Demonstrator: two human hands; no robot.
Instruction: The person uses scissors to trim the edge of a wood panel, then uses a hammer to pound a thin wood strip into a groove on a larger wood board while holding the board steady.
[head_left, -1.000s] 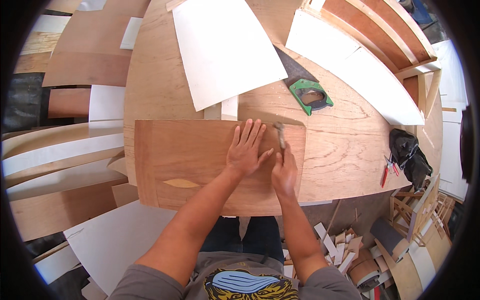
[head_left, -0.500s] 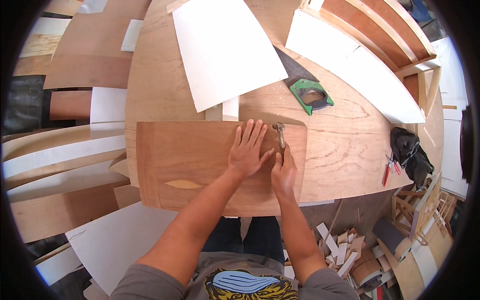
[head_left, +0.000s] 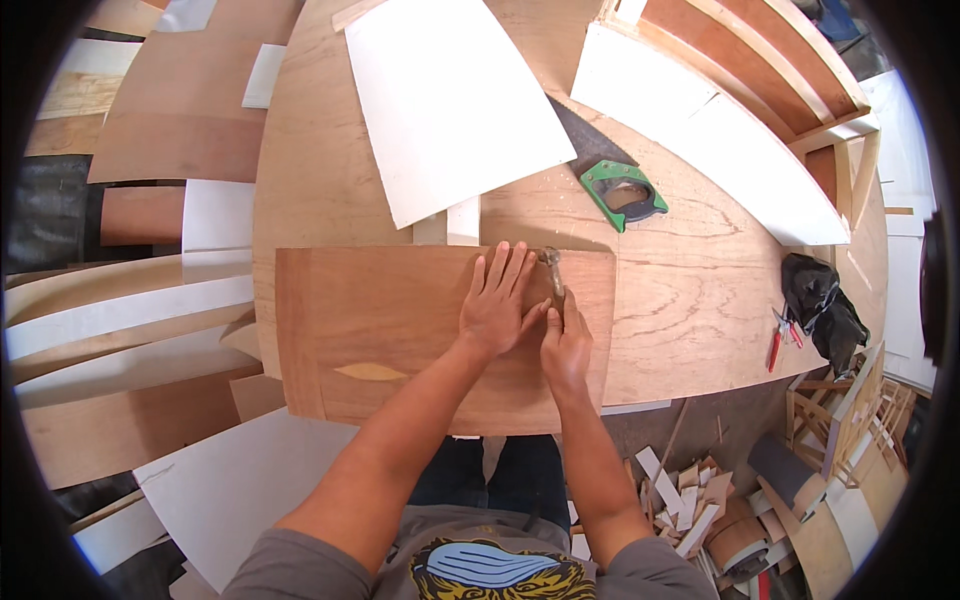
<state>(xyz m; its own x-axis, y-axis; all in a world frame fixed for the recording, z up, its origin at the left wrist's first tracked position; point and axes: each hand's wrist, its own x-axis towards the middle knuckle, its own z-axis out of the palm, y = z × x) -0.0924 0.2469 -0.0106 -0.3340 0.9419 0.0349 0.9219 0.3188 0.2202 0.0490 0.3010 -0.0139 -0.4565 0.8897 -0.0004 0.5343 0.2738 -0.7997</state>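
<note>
My left hand (head_left: 492,308) lies flat on a brown plywood panel (head_left: 390,310), its fingers spread toward the panel's far edge. The thumb points right, close to my other hand. A hammer (head_left: 555,277) is gripped in my right hand (head_left: 567,352), and its metal head is at the panel's far edge, right of my left fingertips. Whether a nail sits under the head is too small to tell. The panel rests near the front of a light plywood table (head_left: 690,320). A pale leaf-shaped patch marks its lower left.
Beyond the panel lie a white board (head_left: 455,110) and a green-handled handsaw (head_left: 622,192). A white-faced wooden frame (head_left: 720,140) stands at the far right. Red-handled pliers (head_left: 777,340) lie beside a black plastic bag (head_left: 822,305). Wood offcuts (head_left: 690,500) are piled on the floor.
The hammer head has shifted slightly left toward my left fingers. My left hand stays flat on the panel.
</note>
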